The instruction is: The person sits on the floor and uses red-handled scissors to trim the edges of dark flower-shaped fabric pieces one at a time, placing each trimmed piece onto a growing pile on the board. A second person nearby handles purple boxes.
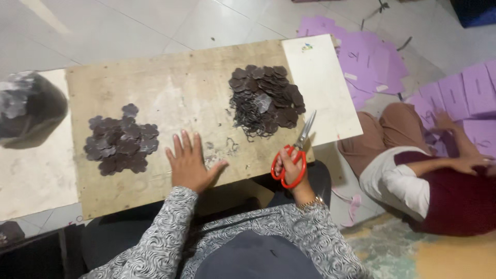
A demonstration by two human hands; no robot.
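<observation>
My left hand (190, 164) lies flat, fingers spread, on the plywood board (170, 88) and holds nothing. To its left sits a pile of dark flower-shaped cutouts (121, 142). My right hand (292, 168) grips red-handled scissors (297, 150) at the board's near edge, blades pointing up and away. Just beyond the blades lies a larger heap of dark cutouts and trimmings (266, 101).
A dark bag of cutouts (28, 108) rests at the far left on a pale board (31, 181). A white sheet (323, 82) covers the board's right end. Another person (423, 175) sits on the floor at right among purple sheets (372, 62).
</observation>
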